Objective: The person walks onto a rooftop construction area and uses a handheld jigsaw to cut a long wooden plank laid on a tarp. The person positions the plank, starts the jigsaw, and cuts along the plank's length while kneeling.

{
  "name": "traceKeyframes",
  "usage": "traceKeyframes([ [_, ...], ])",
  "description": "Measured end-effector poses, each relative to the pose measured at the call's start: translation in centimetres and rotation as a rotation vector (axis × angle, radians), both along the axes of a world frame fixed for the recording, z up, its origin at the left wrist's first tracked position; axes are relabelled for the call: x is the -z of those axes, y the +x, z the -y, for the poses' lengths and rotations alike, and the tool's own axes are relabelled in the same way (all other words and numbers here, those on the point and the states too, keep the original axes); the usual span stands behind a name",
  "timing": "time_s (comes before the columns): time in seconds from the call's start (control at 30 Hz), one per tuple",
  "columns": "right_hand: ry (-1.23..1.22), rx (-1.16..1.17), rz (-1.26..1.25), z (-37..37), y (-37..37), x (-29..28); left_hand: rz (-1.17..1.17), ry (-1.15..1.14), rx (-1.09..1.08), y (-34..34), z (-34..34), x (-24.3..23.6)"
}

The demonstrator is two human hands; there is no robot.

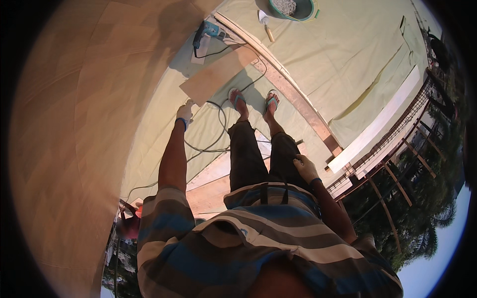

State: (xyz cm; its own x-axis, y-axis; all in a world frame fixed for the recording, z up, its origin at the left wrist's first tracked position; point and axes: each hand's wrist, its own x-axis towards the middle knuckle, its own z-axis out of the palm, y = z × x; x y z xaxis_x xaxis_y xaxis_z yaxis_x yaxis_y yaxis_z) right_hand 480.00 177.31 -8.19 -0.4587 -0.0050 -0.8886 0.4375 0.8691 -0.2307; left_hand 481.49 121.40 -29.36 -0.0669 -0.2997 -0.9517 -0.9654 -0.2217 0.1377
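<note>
My left hand [185,113], in a pale work glove with a blue cuff, grips the near corner of a thin brown wooden board [218,74]. The board slants away from it, up and to the right, in front of my feet. Against my right thigh rests my right hand [305,169], gloved too, with no tool visible in it; its fingers show only in part. Past the board lies a teal power tool [213,31] with a dark cord [218,110] that loops over the pale sheeting by my feet.
A tall brown panelled wall [74,114] curves along the left. Ahead, a trowel [266,25] lies near a green bucket [293,10] of grey material. A long timber strip [298,94] crosses the pale sheeting. At right are a white board [377,119] and timber bars; another person [128,223] is at lower left.
</note>
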Motion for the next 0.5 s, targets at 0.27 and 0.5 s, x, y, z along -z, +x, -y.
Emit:
traceKeyframes([
  [0.27, 0.046, 0.152, 0.055, -1.6, 3.0, 0.5, -0.079, -0.085, -0.281, -1.7, -2.9, 6.2],
  [0.5, 0.028, 0.199, 0.077, -2.0, 1.8, -0.2, -0.17, -0.272, -0.279, -2.8, -5.2, 6.1],
])
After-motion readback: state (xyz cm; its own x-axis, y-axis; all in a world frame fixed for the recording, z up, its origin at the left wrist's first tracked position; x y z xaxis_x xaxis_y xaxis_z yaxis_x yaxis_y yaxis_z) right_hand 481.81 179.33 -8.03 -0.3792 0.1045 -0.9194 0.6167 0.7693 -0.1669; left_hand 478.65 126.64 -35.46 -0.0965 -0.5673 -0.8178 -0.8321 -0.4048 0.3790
